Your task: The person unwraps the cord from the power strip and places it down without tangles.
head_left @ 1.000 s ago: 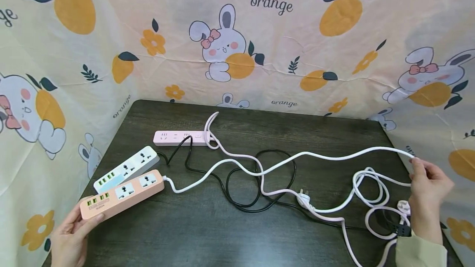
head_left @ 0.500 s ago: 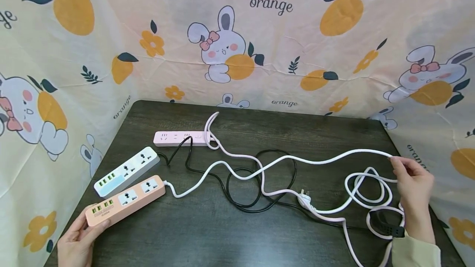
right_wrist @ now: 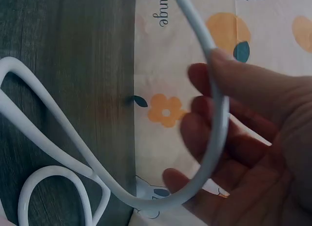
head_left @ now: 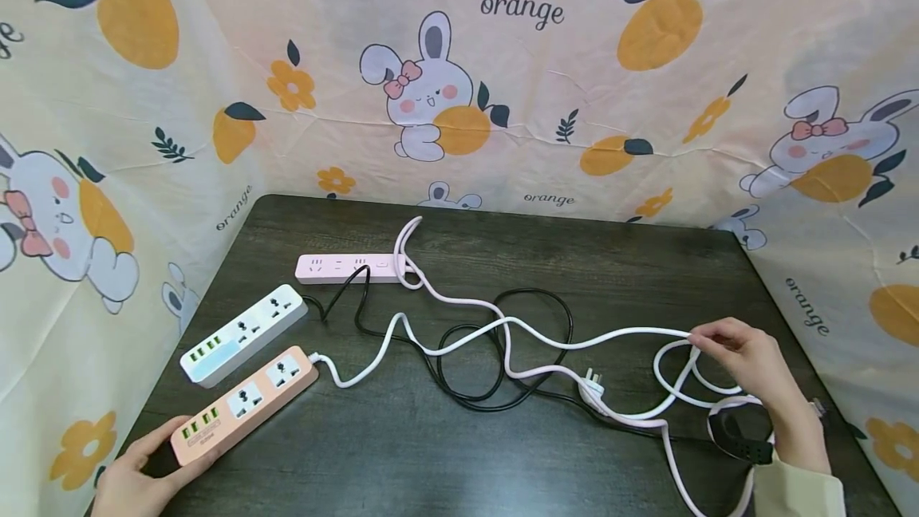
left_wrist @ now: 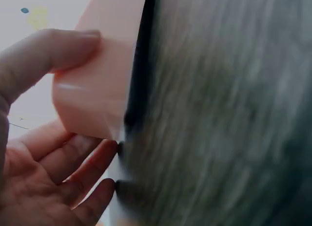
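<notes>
My left hand (head_left: 140,475) grips the near end of a peach power strip (head_left: 247,405), which lies slanted at the front left. In the left wrist view, the thumb presses one side of the strip's end (left_wrist: 105,84) while the fingers lie on the other side. A white cord (head_left: 617,333) runs from the strip's far end across to the right. Over there my right hand (head_left: 747,361) pinches it between thumb and fingers. The right wrist view shows the cord (right_wrist: 221,119) curving down past the fingers into loose loops at the left.
Behind the peach strip lies a white power strip (head_left: 244,333); a pale pink one (head_left: 326,268) is farther back. A tangled black cord (head_left: 495,405) passes under the white and pink cords mid-table. A white plug (head_left: 592,389) rests right of it. A printed cloth (head_left: 546,102) surrounds the table.
My right hand has moved left and nearer with the cord, which now bends more sharply near the strip. My left hand has shifted slightly right and nearer; the peach strip has turned and separated from the white one.
</notes>
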